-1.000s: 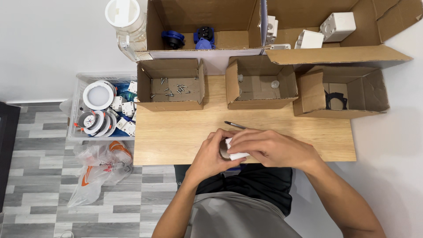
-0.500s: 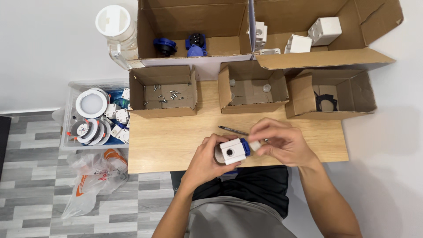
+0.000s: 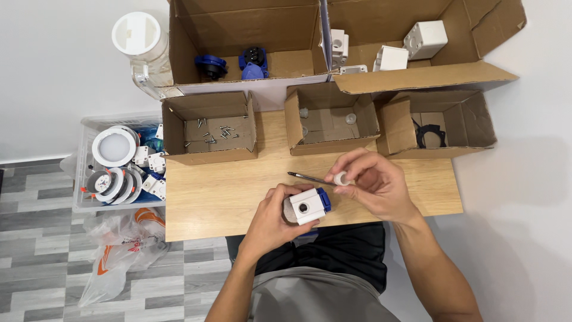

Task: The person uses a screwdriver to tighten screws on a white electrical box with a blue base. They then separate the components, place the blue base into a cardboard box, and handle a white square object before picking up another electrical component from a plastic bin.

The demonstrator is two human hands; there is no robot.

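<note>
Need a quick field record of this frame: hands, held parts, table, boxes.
left hand: grips white-and-blue socket box, round hole facing camera
right hand: pinches small white round cap just right of the box
table: wooden; screwdriver lies on it
small boxes: screws left, clear caps middle, black ring right
floor bin: round white lamps

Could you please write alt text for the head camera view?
Over a wooden table, the left hand holds a white and blue socket box while the right hand pinches a small white cap. Open cardboard boxes line the back.
</note>
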